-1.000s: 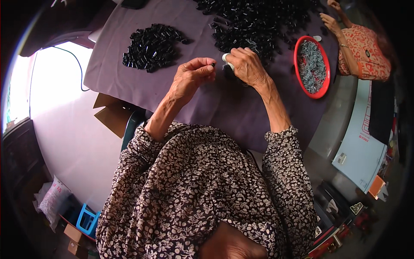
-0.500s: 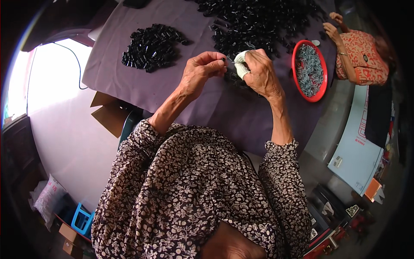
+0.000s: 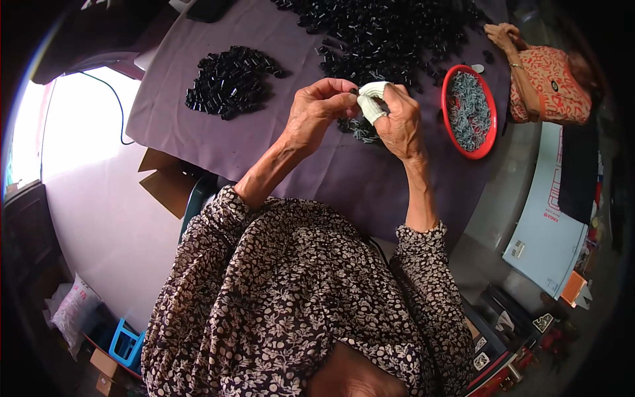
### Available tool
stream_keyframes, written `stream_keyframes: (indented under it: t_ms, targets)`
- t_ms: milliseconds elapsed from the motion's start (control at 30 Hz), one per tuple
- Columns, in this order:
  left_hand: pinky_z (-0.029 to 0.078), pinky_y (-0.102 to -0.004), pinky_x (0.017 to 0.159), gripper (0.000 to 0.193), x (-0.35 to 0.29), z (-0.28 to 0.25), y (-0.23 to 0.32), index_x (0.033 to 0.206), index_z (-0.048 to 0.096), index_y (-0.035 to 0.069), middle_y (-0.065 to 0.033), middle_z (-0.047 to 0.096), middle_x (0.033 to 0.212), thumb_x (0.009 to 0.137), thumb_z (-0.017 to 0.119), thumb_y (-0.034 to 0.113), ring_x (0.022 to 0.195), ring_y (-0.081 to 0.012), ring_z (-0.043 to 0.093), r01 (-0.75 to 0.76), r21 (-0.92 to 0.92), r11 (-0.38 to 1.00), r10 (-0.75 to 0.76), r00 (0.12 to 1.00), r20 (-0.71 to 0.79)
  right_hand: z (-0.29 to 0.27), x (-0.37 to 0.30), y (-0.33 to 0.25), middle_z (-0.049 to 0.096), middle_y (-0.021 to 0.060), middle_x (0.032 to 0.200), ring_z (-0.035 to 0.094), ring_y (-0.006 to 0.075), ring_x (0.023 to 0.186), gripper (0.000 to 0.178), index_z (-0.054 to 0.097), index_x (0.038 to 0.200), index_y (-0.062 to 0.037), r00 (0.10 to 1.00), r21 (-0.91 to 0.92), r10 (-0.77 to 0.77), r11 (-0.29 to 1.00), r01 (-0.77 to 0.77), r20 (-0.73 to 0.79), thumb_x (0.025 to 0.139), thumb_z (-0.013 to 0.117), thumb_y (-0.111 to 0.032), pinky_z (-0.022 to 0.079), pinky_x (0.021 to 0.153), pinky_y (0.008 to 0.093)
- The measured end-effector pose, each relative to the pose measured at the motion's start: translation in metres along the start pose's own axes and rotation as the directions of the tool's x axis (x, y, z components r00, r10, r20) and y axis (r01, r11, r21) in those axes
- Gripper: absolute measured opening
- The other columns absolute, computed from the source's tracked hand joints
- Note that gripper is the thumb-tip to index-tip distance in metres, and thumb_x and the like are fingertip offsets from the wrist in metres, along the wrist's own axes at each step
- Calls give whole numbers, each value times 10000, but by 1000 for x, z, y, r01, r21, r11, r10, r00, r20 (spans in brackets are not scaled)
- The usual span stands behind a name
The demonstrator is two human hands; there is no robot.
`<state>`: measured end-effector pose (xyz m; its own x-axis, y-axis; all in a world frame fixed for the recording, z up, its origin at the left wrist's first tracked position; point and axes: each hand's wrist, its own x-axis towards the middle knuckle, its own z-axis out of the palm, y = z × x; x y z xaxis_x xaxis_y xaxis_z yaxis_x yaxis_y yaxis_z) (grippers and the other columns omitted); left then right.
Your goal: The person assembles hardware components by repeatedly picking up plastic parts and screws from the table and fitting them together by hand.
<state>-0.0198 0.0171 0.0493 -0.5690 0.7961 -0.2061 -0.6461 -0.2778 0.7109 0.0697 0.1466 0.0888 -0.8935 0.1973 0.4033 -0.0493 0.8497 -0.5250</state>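
Observation:
Between the thumb and forefinger of my left hand (image 3: 317,112) is a small black piece (image 3: 353,92). My right hand (image 3: 402,126) has white cloth coverings (image 3: 372,99) on its thumb and forefinger. Those covered fingertips are closed and meet the black piece; whatever they pinch is hidden. Below them on the cloth lies a small heap of grey screw-like pieces (image 3: 364,131), partly behind my right hand. A pile of short black cylindrical pieces (image 3: 228,83) sits to the left, and a much larger black pile (image 3: 390,40) spreads beyond my hands.
A red bowl (image 3: 492,135) full of thin grey pieces stands right of my right hand, on the purple-grey tablecloth (image 3: 291,40). At the far right edge a person in an orange patterned top (image 3: 552,79) has their hands at the table. An open cardboard box (image 3: 162,188) is below the table's left side.
My right hand has come left and its covered fingertips now meet the black piece in my left hand. The grey heap shows more. The other person's hands have drawn together.

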Motion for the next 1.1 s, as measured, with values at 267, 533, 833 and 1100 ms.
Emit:
stream_keyframes:
  t_ms: [267, 533, 833, 1100]
  targets:
    - [478, -254, 690, 167, -1, 4, 10, 946, 591, -19, -86, 624, 802, 794, 625, 41, 716, -136, 580, -63, -76, 995, 70, 993, 96, -7, -1, -4, 638, 52, 797, 597, 123, 698, 176, 581, 933, -6, 979, 325, 195, 931, -167, -56, 766, 535, -35, 461, 639, 245]
    - [477, -279, 719, 170, -2, 2, 12, 963, 604, -7, -78, 627, 801, 803, 615, 47, 745, -152, 593, -107, 37, 994, 101, 986, 130, -11, 4, -11, 604, 112, 821, 593, 234, 734, 220, 576, 927, -7, 994, 180, 86, 981, -73, -65, 716, 515, 0, 469, 646, 309]
    - [474, -247, 740, 184, -10, 7, 17, 973, 619, -5, -60, 640, 843, 798, 627, 49, 767, -108, 588, -136, 213, 967, 122, 990, 76, -17, 6, -18, 573, 121, 801, 561, 317, 765, 233, 560, 903, 4, 995, -91, -104, 991, 103, -11, 670, 549, -2, 455, 671, 365]
    - [473, -222, 729, 165, -13, 9, 18, 961, 632, -13, -42, 643, 845, 803, 616, 32, 761, -88, 580, -185, 333, 925, 168, 983, 79, -22, 8, -28, 556, 159, 810, 528, 342, 791, 278, 541, 910, -6, 985, -205, -156, 964, 168, 73, 634, 571, -3, 425, 761, 414]
